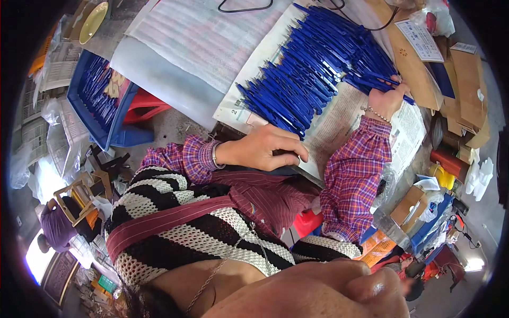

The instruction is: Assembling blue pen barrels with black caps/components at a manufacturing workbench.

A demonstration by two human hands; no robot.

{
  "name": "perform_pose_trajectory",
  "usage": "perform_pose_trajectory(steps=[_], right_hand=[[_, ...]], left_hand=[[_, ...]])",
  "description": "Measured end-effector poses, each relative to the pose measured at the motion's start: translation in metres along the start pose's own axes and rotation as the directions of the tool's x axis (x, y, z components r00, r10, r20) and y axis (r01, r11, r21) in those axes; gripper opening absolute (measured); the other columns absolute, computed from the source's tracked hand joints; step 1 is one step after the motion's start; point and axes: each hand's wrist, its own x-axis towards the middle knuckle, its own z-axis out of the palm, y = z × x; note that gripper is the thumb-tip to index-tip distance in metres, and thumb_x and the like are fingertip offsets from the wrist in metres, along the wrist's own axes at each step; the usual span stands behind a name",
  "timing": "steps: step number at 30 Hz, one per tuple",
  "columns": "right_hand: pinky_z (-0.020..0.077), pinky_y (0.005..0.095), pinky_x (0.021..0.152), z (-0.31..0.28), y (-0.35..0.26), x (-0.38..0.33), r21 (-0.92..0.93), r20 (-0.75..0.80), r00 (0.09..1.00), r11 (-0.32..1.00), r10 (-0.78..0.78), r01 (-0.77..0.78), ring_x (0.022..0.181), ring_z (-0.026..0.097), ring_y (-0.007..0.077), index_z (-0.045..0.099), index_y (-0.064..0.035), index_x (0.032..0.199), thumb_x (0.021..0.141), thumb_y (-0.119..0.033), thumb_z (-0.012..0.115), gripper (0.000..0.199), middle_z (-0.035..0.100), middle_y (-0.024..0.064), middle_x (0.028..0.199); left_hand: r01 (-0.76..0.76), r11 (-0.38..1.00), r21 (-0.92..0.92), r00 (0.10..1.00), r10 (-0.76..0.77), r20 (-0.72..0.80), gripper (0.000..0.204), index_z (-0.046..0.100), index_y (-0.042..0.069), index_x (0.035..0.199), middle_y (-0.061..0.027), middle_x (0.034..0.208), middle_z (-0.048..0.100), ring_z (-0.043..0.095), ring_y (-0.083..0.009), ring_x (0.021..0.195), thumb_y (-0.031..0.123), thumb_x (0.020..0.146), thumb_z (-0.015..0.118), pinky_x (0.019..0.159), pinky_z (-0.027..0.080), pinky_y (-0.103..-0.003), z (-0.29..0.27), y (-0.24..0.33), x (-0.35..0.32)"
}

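Slim blue pen-like sticks (pixel 297 79) lie closely side by side in slanting rows on newspaper (pixel 339 119) over the table. At the right end of the rows, my right hand (pixel 386 100) has its fingers closed round several blue sticks (pixel 366 82). My left hand (pixel 263 147) rests at the table's near edge, just below the lower left row. Its fingers are curled in toward the thumb. Whatever may be between those fingertips is hidden.
Pale foam sheeting (pixel 196 45) covers the table's left part. A blue crate (pixel 114 130) holding more blue pieces stands left, by a red stool (pixel 143 106). Cardboard (pixel 469 87) and a printed sheet (pixel 419 40) lie right. A dark cord (pixel 389 24) crosses the far side.
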Motion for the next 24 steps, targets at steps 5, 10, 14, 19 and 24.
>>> perform_pose_trajectory(steps=[5, 10, 14, 19, 24], right_hand=[[0.0463, 0.0364, 0.081, 0.0, -0.002, -0.008, 0.108, -0.004, 1.0, 0.994, 0.018, -0.017, 0.085, 0.053, 0.017, 0.054, -0.0105, 0.094, 0.097, -0.033, 0.049, 0.023, 0.056, 0.0017, 0.087], [0.0464, 0.0365, 0.084, -0.017, 0.006, -0.013, 0.086, 0.04, 0.997, 0.994, -0.07, 0.066, 0.09, 0.055, 0.0167, 0.054, -0.0086, 0.102, 0.093, -0.019, 0.057, 0.014, 0.06, 0.0037, 0.091], [0.0426, 0.0345, 0.088, -0.026, 0.006, -0.031, -0.111, -0.016, 0.995, 0.989, -0.097, 0.094, 0.102, 0.057, 0.0187, 0.047, -0.0052, 0.116, 0.087, -0.012, 0.064, 0.035, 0.062, 0.0094, 0.105], [0.0398, 0.029, 0.085, -0.061, 0.012, -0.018, -0.268, -0.061, 0.991, 0.959, -0.118, 0.097, 0.109, 0.056, 0.0207, 0.039, -0.0028, 0.133, 0.089, -0.016, 0.062, 0.052, 0.06, 0.0112, 0.117], [0.0378, 0.0235, 0.081, -0.072, 0.022, -0.032, -0.47, 0.115, 0.991, 0.883, 0.066, -0.005, 0.098, 0.049, 0.0103, 0.032, -0.0018, 0.143, 0.1, -0.027, 0.043, 0.051, 0.052, 0.0051, 0.135]], left_hand=[[0.016, 1.0, 0.006, 1.0, -0.016, 0.016, 0.014, 0.066, 0.008, 0.094, -0.0038, 0.084, 0.066, 0.064, -0.0209, 0.072, 0.006, 0.081, 0.066, 0.062, 0.049, -0.03, -0.002, 0.001, 0.002], [0.038, 0.999, -0.007, 0.999, -0.038, 0.018, 0.014, 0.066, 0.008, 0.094, -0.0044, 0.084, 0.066, 0.063, -0.0218, 0.072, 0.006, 0.08, 0.066, 0.062, 0.048, -0.031, -0.001, -0.001, -0.003], [0.088, 0.996, -0.024, 0.996, -0.088, 0.005, 0.013, 0.066, 0.008, 0.093, -0.0045, 0.083, 0.065, 0.063, -0.0218, 0.071, 0.007, 0.079, 0.067, 0.062, 0.048, -0.031, -0.002, -0.006, -0.013], [0.125, 0.992, -0.02, 0.992, -0.125, 0.009, 0.012, 0.067, 0.009, 0.091, -0.0041, 0.081, 0.065, 0.062, -0.0214, 0.069, 0.007, 0.079, 0.067, 0.06, 0.047, -0.031, -0.002, -0.013, -0.015], [0.168, 0.986, 0.012, 0.986, -0.168, -0.006, 0.012, 0.067, 0.008, 0.09, -0.0044, 0.078, 0.064, 0.062, -0.0212, 0.068, 0.006, 0.079, 0.067, 0.059, 0.047, -0.031, -0.004, -0.016, -0.017]])
